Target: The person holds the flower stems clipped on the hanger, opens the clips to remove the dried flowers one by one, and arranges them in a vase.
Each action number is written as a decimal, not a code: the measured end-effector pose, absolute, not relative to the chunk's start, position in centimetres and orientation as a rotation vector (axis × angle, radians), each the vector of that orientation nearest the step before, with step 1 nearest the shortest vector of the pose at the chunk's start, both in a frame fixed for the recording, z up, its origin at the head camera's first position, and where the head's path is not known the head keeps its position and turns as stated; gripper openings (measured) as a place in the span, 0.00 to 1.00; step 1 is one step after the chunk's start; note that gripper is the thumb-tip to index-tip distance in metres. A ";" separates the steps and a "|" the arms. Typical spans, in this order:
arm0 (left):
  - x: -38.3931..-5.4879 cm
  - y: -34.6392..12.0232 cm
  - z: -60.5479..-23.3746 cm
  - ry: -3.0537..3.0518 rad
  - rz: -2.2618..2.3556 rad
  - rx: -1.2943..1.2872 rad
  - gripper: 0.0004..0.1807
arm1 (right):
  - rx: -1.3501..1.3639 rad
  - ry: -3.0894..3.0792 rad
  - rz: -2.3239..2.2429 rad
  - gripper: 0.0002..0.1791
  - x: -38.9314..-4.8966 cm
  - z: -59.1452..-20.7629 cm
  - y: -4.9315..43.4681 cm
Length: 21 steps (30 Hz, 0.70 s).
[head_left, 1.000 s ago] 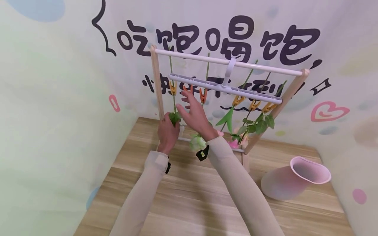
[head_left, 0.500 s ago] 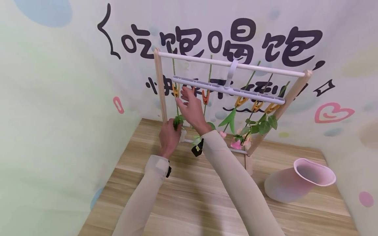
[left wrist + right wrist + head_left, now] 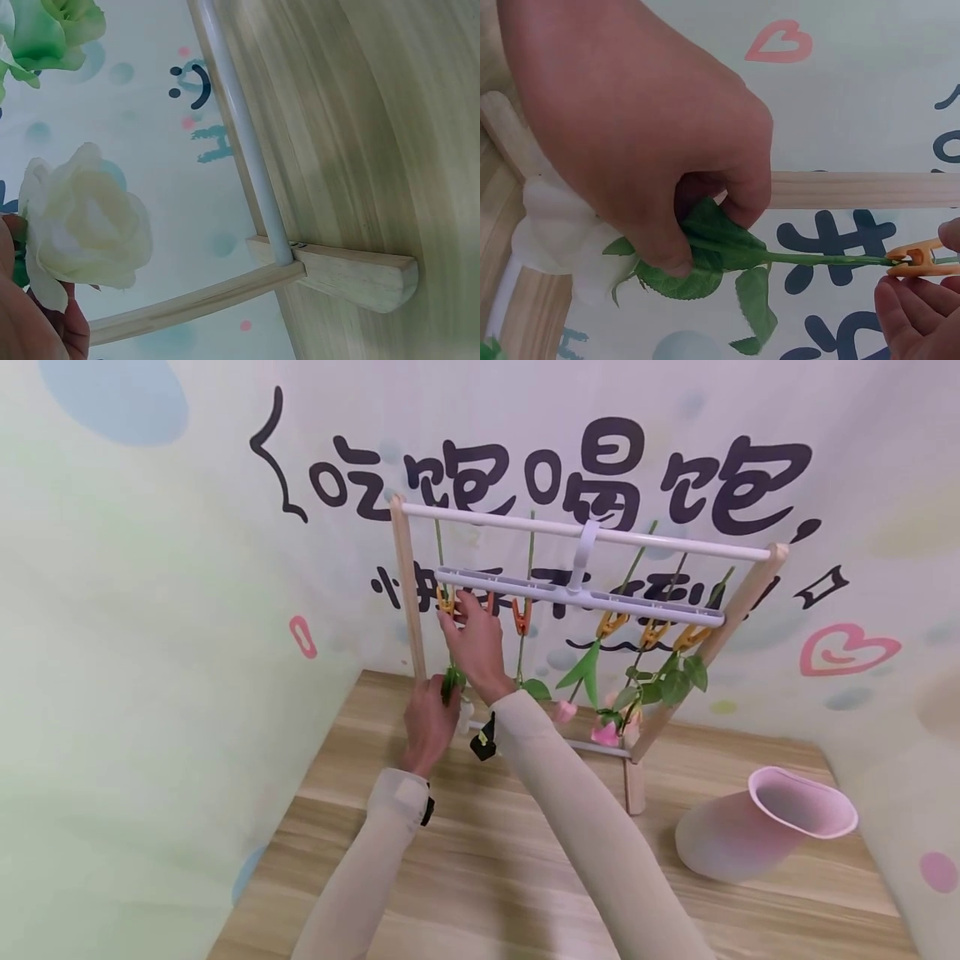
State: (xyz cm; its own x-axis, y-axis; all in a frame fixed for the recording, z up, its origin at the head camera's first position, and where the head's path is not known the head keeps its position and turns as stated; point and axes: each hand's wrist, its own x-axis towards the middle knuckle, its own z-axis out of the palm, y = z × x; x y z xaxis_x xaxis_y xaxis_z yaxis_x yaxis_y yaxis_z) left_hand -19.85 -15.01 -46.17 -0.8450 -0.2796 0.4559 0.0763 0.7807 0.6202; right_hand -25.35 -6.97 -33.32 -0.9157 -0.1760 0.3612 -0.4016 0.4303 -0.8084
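An artificial white rose (image 3: 86, 225) hangs head-down at the left end of a white clip hanger (image 3: 525, 587). My left hand (image 3: 431, 722) holds its stem among the green leaves (image 3: 727, 251), just above the bloom. Higher up, my right hand (image 3: 477, 647) has thumb and fingers on both sides of the yellow clothespin (image 3: 919, 259). The bare green stem (image 3: 825, 259) runs straight from the leaves into that clothespin's jaws.
The hanger hooks over the top bar (image 3: 487, 518) of a wooden rack standing against the printed wall. Several other clipped flowers hang to the right, including a pink one (image 3: 604, 732). A pink vase (image 3: 720, 835) stands at the right of the wooden table (image 3: 450, 877).
My right hand has moved left and slightly down from near the orange clips to the leftmost yellow clothespin, its fingers closing in. My left hand stays on the rose's stem.
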 end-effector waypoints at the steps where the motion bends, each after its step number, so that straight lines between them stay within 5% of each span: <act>1: -19.8 -15.0 -46.2 -2.424 -0.873 0.145 0.12 | 0.501 -2.454 1.446 0.25 -25.4 -33.4 -7.0; 21: -18.9 -15.0 -46.9 -2.357 -0.803 0.082 0.08 | 0.417 -2.348 0.723 0.19 -25.1 -33.5 -7.8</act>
State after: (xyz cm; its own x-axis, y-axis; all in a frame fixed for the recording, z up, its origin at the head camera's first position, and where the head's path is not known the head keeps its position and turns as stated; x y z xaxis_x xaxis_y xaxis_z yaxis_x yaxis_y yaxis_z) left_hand -18.88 -15.05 -46.87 -0.7942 -0.2505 0.5535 0.1393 0.8117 0.5672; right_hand -25.15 -7.79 -33.54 -0.7461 -0.1081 0.6570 -0.4589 0.7985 -0.3897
